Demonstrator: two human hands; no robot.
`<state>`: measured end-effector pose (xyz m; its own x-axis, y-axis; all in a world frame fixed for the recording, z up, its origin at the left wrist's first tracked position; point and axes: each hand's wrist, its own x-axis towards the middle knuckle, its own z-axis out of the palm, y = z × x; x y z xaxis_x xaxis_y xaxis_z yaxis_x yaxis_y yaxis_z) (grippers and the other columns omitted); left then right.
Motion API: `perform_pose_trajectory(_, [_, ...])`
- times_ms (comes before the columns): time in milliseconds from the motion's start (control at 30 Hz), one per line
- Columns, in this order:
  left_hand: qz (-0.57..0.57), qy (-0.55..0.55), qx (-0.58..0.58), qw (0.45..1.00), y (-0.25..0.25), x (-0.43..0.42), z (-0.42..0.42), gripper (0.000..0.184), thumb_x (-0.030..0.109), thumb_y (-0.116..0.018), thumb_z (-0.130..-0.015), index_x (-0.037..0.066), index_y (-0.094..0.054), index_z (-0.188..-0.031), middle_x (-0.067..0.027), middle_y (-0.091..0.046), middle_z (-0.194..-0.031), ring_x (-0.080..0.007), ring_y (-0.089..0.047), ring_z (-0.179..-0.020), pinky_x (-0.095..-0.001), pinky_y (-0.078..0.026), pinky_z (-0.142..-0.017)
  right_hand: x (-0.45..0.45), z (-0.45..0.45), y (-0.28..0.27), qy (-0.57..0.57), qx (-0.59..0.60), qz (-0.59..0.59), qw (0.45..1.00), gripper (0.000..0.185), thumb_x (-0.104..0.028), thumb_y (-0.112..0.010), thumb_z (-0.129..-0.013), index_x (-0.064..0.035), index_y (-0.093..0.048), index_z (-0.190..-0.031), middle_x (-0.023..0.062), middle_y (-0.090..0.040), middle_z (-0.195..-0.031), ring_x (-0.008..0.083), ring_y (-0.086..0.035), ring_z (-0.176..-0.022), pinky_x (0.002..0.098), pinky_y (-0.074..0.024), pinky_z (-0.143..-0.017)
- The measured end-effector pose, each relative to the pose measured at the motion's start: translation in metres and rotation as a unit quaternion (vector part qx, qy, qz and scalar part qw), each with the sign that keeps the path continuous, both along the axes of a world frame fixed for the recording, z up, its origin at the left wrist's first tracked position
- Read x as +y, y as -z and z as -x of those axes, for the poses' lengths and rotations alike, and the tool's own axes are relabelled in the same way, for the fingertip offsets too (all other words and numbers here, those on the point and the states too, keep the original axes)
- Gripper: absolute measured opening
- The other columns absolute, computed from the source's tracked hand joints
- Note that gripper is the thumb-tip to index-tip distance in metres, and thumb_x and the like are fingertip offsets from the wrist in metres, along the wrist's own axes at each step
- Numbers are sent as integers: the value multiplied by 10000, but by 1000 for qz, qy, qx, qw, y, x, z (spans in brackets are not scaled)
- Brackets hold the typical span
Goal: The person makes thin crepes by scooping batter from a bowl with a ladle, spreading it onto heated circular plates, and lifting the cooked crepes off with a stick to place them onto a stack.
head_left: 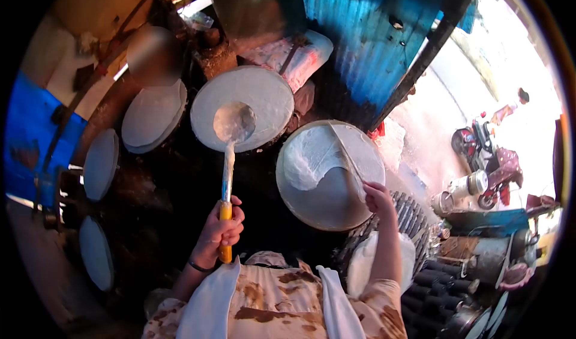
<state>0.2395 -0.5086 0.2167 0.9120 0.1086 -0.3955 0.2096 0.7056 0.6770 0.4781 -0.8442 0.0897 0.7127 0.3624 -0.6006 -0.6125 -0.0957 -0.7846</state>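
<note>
My left hand [221,233] is closed around the yellow handle of a long ladle [225,222]. The ladle's round bowl [234,122] rests on or just over a pale, round, flat top [207,96] at upper centre. To the right, my right hand [379,198] grips the near end of a thin flat stick [347,150]. That stick lies across a second round top [318,210], over a thin white sheet [307,159] that looks like batter or dough. The sheet covers the upper left of this top and has a curved lower edge.
More pale round discs [153,117] stand along the left. A ridged dark rack [414,213] and a white round piece [384,261] sit by my right arm. Blue corrugated sheeting [354,39] rises ahead. Outside at right are a motorbike [477,144], a bucket [468,184] and pots.
</note>
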Motion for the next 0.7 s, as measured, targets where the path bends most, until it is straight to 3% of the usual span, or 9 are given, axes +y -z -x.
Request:
perform_pose_trajectory(67, [8,-14,-2,1000,4,-3,-6,345,-13,-534,-771,92,-444,-1086,1,-430,-746,-9,-342,-449,-136,-317,-385,15,5,3,-140,-22,20,990,224,-152,-652,-809,-31,-637,-996,-42,-455,-504,34,-342,-350,212,-213,-318])
perform_pose_trajectory(133, [19,-8,7,1000,6,-4,-8,345,-12,-537,-772,96,-439,-1085,6,-435,-761,-17,-353,-474,-140,-316,-387,-13,24,2,-200,5,45,979,265,-140,-654,-804,2,-628,-1026,-20,-473,-513,51,-358,-351,218,-229,-319])
perform_pose_trajectory(233, [-6,1,19,1000,9,-2,-5,344,0,-523,-770,90,-441,-1092,-1,-428,-754,-12,-358,-472,-141,-335,-398,-88,59,-7,-181,80,14,980,273,-79,-659,-791,7,-640,-1049,-1,-499,-522,56,-401,-378,204,-274,-333])
perform_pose_trajectory(267, [-17,11,22,1000,7,-2,-6,346,8,-520,-767,85,-437,-1094,-2,-426,-765,-16,-364,-483,-148,-349,-420,-109,66,-14,-184,63,59,979,262,-73,-656,-790,5,-645,-1041,-7,-503,-526,47,-397,-383,197,-268,-334])
perform_pose_trajectory(367, [-25,19,6,1000,18,2,-5,354,12,-524,-764,82,-434,-1099,-5,-424,-773,-23,-369,-491,-157,-362,-442,-113,73,1,-3,-36,-1,999,211,-77,-633,-798,1,-627,-994,-47,-432,-488,38,-345,-355,208,-239,-308])
perform_pose_trajectory(433, [-19,23,1,1000,17,4,-5,348,9,-523,-765,73,-437,-1096,-7,-422,-765,-27,-373,-493,-164,-370,-457,-62,70,-3,191,10,-31,981,204,-103,-633,-808,-16,-615,-991,-50,-417,-484,33,-335,-353,199,-227,-304])
perform_pose_trajectory(567, [27,44,0,999,17,24,1,347,-43,-503,-758,76,-444,-1079,-11,-436,-770,-33,-387,-499,-171,-381,-473,13,105,-2,25,-17,44,999,263,-141,-645,-817,-52,-620,-1062,-48,-437,-536,34,-344,-365,187,-222,-308])
perform_pose_trajectory(700, [0,75,13,997,21,59,35,369,-37,-519,-739,79,-427,-1077,-11,-426,-763,-39,-392,-502,-185,-388,-471,67,154,24,66,29,-106,992,350,-210,-573,-884,-117,-528,-1219,-69,-334,-507,36,-278,-345,184,-208,-305])
